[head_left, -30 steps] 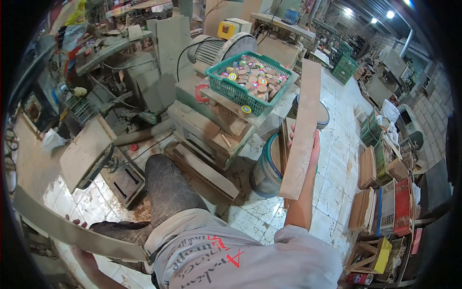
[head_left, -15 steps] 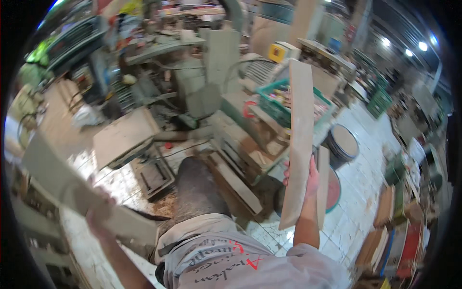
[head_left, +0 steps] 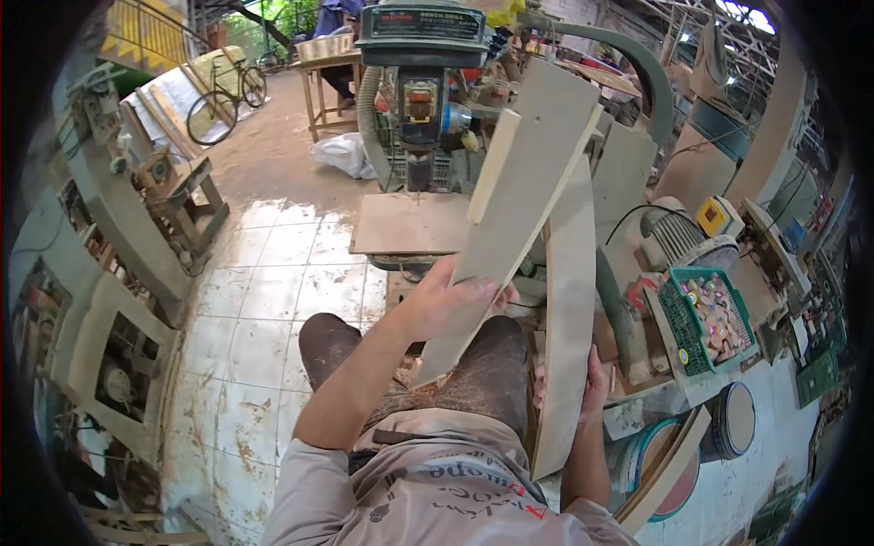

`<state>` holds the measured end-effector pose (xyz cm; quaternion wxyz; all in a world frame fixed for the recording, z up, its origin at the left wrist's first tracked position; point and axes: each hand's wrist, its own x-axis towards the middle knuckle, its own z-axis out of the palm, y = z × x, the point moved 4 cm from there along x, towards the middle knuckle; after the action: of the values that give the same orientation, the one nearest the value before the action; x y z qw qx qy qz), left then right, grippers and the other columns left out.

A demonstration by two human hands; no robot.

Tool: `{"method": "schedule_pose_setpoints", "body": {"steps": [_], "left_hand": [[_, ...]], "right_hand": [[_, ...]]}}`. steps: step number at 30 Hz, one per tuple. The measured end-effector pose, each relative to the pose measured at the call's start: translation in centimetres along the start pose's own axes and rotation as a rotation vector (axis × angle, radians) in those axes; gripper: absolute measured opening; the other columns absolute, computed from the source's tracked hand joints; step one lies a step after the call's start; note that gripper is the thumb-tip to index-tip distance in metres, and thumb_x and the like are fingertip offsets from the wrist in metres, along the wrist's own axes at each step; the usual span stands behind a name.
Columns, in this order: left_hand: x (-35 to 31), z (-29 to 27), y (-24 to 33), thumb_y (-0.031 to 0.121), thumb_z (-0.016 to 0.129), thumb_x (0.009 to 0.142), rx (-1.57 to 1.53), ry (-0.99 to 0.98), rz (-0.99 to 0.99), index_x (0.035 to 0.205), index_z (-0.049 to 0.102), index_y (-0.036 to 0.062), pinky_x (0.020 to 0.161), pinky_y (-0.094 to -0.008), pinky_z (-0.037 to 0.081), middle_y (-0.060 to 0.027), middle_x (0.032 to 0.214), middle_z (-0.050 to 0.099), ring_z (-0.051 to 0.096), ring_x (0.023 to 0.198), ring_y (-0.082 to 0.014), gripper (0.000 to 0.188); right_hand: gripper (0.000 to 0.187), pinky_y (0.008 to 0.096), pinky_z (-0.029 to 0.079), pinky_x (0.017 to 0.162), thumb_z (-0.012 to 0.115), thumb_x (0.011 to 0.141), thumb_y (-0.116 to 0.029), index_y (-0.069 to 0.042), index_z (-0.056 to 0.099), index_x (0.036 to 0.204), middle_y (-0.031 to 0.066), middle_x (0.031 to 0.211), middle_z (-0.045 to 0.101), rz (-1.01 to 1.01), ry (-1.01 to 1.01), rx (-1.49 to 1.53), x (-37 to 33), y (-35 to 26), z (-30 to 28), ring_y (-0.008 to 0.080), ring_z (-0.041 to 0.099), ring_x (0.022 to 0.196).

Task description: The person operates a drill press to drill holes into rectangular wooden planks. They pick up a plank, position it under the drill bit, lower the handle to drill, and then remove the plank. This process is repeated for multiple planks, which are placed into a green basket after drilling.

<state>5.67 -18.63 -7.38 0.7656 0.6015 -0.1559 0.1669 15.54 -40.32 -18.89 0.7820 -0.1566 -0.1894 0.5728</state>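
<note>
Left hand, curled, clasps pale board; right hand, curled, clasps second board; drill press stands beyond left hand; green basket of discs, right of both

Floor: white tiles, dirt-stained; brown ground beyond | Upper left: yellow staircase, bicycle by pale leaning panels | Back: wooden table, green foliage | Upper right: metal roof trusses, bright opening

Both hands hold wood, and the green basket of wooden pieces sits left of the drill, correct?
Not quite: in the head view, the green basket sits right of the drill. The rest stands: the left hand and right hand both hold wood.
</note>
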Motion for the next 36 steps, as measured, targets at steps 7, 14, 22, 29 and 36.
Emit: {"method": "schedule_pose_setpoints", "body": {"steps": [7,14,22,29,36], "left_hand": [[0.6,0.2,0.1,0.024,0.053,0.092,-0.131,0.038,0.025,0.127,0.048,-0.0027,0.081,-0.0318,0.048,-0.0137,0.096,0.063,0.058,0.09,-0.0181,0.044],[0.8,-0.4,-0.4,0.03,0.056,0.087,-0.056,0.051,0.061,0.134,0.039,-0.0071,0.081,-0.0375,0.05,-0.0193,0.136,0.046,0.061,0.096,-0.0252,0.062],[-0.9,-3.7,-1.4,0.052,0.049,0.091,0.14,0.185,0.0,0.135,0.039,-0.0027,0.081,-0.0351,0.051,-0.0177,0.132,0.049,0.061,0.095,-0.0223,0.071],[-1.7,-6.1,-0.9,0.07,0.027,0.091,0.017,0.378,-0.003,0.13,0.046,0.0022,0.085,-0.0357,0.05,-0.0123,0.11,0.058,0.059,0.099,-0.0213,0.08],[-0.8,-4.6,1.1,0.075,0.017,0.088,-0.083,0.564,0.105,0.132,0.041,0.002,0.087,-0.04,0.049,-0.0151,0.119,0.052,0.055,0.111,-0.0279,0.089]], "right_hand": [[0.069,0.0495,0.051,0.068,0.025,0.096,-0.059,-0.006,0.043,0.136,0.0295,0.111,0.057,0.081,0.151,0.022,0.9,0.6,0.7,0.0397,0.059,0.081],[0.071,0.0486,0.051,0.075,0.027,0.096,-0.058,-0.003,0.037,0.139,0.0286,0.117,0.056,0.094,0.019,0.033,1.4,0.7,1.2,0.0373,0.061,0.088],[0.068,0.0423,0.052,0.074,0.029,0.097,-0.055,-0.001,0.04,0.137,0.0242,0.118,0.057,-0.128,0.097,-0.177,1.6,-1.6,1.3,0.0315,0.062,0.088],[0.048,0.0288,0.043,0.094,0.043,0.1,-0.031,0.004,0.044,0.133,0.0158,0.122,0.058,-0.427,0.307,-0.86,3.0,-3.5,2.1,0.0179,0.057,0.108],[0.05,0.0307,0.038,0.1,0.049,0.095,-0.016,0.004,0.037,0.14,0.015,0.128,0.054,-0.742,0.119,-1.064,9.7,-1.5,10.2,0.019,0.051,0.119]]}}
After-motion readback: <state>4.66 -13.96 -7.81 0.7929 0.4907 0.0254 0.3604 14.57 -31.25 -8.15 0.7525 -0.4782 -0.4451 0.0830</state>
